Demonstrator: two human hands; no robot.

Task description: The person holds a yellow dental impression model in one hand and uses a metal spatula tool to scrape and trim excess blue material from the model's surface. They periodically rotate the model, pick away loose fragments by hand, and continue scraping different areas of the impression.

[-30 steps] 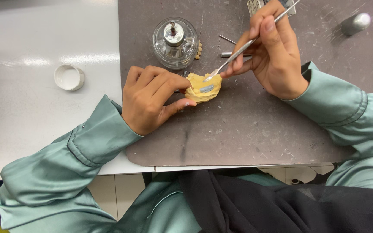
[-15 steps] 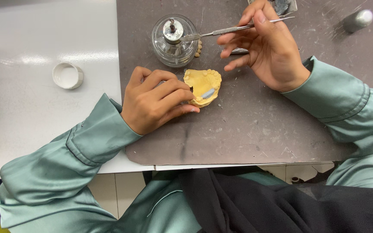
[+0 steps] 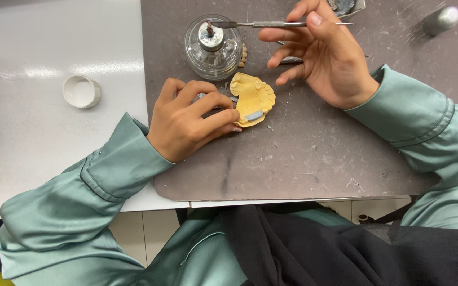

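Left hand (image 3: 186, 124) fingers pinch yellow dental cast (image 3: 253, 98) flat on grey mat (image 3: 303, 159). Beyond it, right hand (image 3: 327, 61) fingers grip metal spatula (image 3: 271, 24), blade tip at wick of glass spirit lamp (image 3: 213, 39). White cap (image 3: 81, 91) left on worktop (image 3: 27, 143).

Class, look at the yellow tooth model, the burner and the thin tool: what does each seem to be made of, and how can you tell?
Yellow tooth model: probably cast plaster or dental stone, matte and chalky.
Burner: clear glass, shiny with see-through walls, and a dull metal wick cap.
Thin tool in the right hand: metal, likely steel, grey with a sheen.
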